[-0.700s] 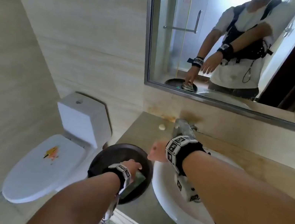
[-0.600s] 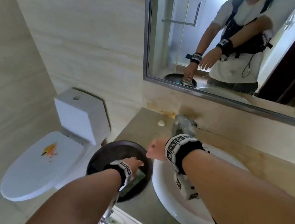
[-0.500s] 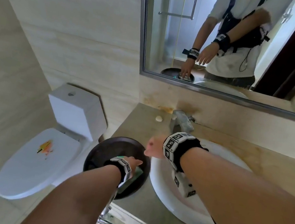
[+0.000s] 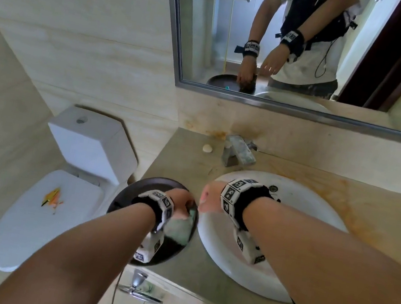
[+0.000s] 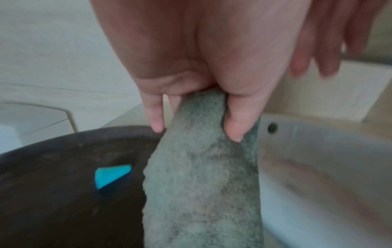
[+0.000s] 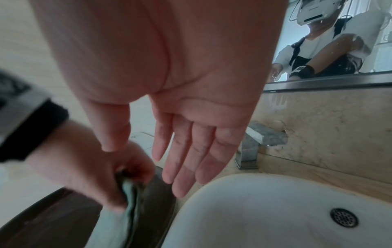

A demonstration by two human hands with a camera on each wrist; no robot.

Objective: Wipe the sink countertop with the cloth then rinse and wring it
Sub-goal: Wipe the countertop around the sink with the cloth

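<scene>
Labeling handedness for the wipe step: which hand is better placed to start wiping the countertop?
Left. The left hand already has a grip on the cloth, hanging over the dark basin beside the countertop. The right hand is open and empty near the sink.

A white toilet stands left; a mirror hangs above (small pale soap below it).

Grey-green cloth, seemingly dark-mottled
</scene>
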